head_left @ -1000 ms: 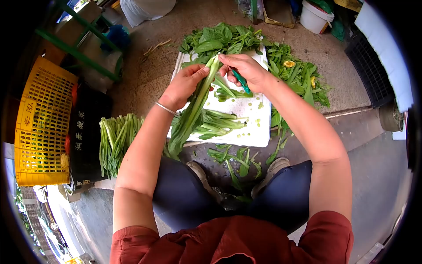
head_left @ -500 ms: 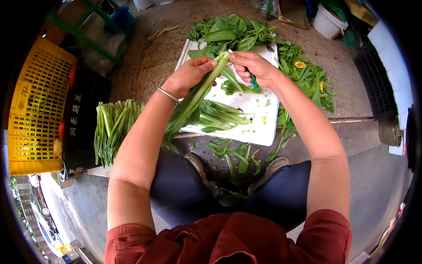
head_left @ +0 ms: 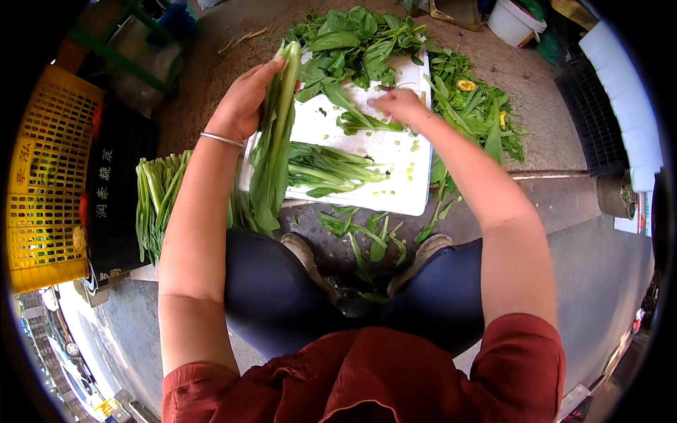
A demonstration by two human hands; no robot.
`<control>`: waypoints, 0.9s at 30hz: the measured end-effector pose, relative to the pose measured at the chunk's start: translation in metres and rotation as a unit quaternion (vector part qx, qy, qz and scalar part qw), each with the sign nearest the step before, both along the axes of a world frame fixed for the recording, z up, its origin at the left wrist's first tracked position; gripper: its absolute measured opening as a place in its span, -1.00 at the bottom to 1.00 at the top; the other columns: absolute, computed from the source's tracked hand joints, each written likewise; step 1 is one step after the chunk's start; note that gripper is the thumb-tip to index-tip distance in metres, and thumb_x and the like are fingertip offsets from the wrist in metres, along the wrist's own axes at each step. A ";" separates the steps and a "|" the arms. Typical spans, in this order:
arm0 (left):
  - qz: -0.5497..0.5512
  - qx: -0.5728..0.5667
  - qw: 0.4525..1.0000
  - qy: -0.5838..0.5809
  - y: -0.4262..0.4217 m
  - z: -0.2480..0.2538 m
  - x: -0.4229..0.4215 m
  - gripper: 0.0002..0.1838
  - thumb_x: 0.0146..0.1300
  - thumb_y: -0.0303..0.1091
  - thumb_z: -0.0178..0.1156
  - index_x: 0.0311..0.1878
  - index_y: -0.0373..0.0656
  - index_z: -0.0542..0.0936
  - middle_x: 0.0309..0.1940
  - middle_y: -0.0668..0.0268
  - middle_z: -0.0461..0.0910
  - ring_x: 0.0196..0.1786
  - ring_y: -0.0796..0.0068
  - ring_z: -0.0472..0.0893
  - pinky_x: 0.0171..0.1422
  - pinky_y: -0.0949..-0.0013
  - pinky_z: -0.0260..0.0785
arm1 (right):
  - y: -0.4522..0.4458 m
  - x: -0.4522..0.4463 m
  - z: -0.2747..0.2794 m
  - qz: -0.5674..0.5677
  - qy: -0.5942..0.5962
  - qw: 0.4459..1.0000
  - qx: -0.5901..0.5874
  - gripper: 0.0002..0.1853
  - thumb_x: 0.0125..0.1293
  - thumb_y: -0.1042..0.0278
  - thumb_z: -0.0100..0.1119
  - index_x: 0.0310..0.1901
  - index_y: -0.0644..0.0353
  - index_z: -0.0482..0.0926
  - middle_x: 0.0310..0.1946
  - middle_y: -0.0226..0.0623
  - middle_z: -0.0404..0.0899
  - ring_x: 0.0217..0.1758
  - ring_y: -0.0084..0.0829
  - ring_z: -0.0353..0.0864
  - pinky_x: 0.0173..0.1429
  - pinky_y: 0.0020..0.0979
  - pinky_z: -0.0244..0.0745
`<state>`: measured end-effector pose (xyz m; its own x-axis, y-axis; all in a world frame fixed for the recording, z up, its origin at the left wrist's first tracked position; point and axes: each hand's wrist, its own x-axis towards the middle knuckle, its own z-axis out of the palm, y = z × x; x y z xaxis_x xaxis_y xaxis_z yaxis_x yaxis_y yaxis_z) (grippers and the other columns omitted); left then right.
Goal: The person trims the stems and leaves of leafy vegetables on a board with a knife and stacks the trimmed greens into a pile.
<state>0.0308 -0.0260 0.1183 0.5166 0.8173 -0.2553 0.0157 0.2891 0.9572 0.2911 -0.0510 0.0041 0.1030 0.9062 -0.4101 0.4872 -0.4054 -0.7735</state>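
My left hand (head_left: pixel 247 100) is closed round a bunch of long green stalks (head_left: pixel 276 127), held upright with cut ends at the top and leaves hanging down. Over the white board (head_left: pixel 338 194) my right hand (head_left: pixel 400 107) is blurred, its fingers curled; a bit of green shows under the palm, where the knife seen earlier is mostly hidden. Below it lie a few loose stems (head_left: pixel 367 123) and small green cut pieces. More leafy stalks (head_left: pixel 328 168) rest on the board's near part, and a leafy heap (head_left: pixel 360 42) covers its far end.
Stacked stalks (head_left: pixel 156 204) stand at the left beside a black crate (head_left: pixel 123 201) and a yellow crate (head_left: pixel 49 176). Trimmed leaves (head_left: pixel 472 106) lie right of the board, others (head_left: pixel 374 236) between my feet. A white bucket (head_left: pixel 513 25) and black crate (head_left: pixel 596 116) are farther right.
My left hand has moved left with the stalks, away from my right hand, and the bunch is more upright. My right hand has let go of the stalk ends. The view has shifted slightly.
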 end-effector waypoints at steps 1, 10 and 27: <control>0.072 0.008 0.996 0.060 -0.002 0.003 0.003 -0.56 0.22 -0.05 0.12 -0.03 -0.23 0.44 -0.29 0.26 0.55 -0.38 0.53 0.51 -0.36 0.45 0.42 | 0.009 0.006 -0.039 0.017 -0.050 0.999 -0.010 -0.60 0.00 -0.04 0.31 -0.51 0.16 0.46 -0.60 -0.37 0.45 -0.59 -0.55 0.40 -0.42 -0.51 0.40; 0.102 0.179 0.955 0.214 0.001 -0.006 0.005 -0.64 0.06 -0.22 0.29 -0.14 -0.25 0.56 -0.31 0.31 0.53 -0.28 0.58 0.45 -0.17 0.43 0.34 | 0.029 -0.014 -0.007 0.114 -0.125 0.982 0.083 -0.76 0.00 0.21 0.25 -0.37 0.20 0.58 -0.46 -0.19 0.59 -0.46 -0.38 0.59 -0.27 -0.41 0.49; 0.008 0.178 0.979 0.103 -0.008 -0.015 0.023 -0.69 0.10 -0.26 0.28 -0.13 -0.21 0.54 -0.49 0.42 0.53 -0.46 0.70 0.47 -0.41 0.57 0.37 | -0.001 -0.048 0.094 0.180 0.381 0.899 0.119 -0.68 0.33 0.06 -0.03 -0.22 0.19 0.46 -0.55 -0.48 0.41 -0.64 -0.76 0.27 -0.67 -0.71 0.10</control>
<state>0.0539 -0.0342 0.1032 0.4697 0.8814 -0.0503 0.2176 -0.0603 0.9742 0.2430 -0.0520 0.0980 -0.4439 0.8957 -0.0263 -0.1550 -0.1057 -0.9822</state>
